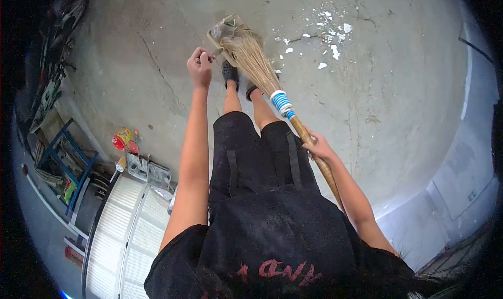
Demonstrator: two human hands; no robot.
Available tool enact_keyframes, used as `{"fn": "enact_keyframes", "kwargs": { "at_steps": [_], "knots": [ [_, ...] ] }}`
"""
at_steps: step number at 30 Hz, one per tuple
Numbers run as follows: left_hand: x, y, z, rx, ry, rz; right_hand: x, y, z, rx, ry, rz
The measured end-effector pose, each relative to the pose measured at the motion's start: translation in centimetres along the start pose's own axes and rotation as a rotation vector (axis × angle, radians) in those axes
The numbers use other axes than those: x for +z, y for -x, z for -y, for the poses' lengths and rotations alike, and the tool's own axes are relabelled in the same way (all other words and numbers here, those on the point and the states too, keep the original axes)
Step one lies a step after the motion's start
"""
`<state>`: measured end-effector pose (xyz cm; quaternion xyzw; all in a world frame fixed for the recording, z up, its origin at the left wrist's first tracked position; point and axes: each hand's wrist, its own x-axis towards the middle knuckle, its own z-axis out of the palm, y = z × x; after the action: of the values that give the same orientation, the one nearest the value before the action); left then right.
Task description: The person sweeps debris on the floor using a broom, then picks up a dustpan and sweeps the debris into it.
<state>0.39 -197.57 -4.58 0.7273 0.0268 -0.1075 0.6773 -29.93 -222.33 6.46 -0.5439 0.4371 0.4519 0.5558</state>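
Note:
My right hand grips the wooden handle of a straw broom, just below its blue and white binding. The bristles point forward, over my feet in dark sandals. A crumpled clear plastic wrapper covers the bristle tips. My left hand reaches out to the left side of the bristles, its fingers pinched on the wrapper's edge.
White paint flakes and debris lie on the cracked concrete floor ahead to the right. A white ribbed filter, metal parts, a blue rack and red and yellow items stand at left. A bicycle leans at far left. A wall runs along the right.

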Motion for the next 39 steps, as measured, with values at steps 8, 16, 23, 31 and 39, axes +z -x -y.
{"fn": "enact_keyframes", "kwargs": {
  "at_steps": [8,16,23,31,39],
  "knots": [
    [-0.3,-0.3,-0.8,-0.069,0.107,0.02,-2.3,7.6,1.6,-0.087,0.205,-0.045],
    [-0.3,0.1,-1.2,-0.035,-0.044,-0.02,-2.7,4.6,1.0,-0.075,0.046,-0.129],
    [-3.4,0.2,-0.4,-0.642,0.578,-0.25,-0.4,-2.9,-0.2,-0.153,0.281,-0.338],
    [-5.0,-2.1,2.6,-1.379,0.647,0.231,4.9,-0.5,-1.9,-0.086,0.106,-0.178],
    [-10.1,-4.9,4.3,-1.347,0.818,0.245,10.9,4.8,-4.1,-0.124,-0.257,-0.261]
  ]
}}
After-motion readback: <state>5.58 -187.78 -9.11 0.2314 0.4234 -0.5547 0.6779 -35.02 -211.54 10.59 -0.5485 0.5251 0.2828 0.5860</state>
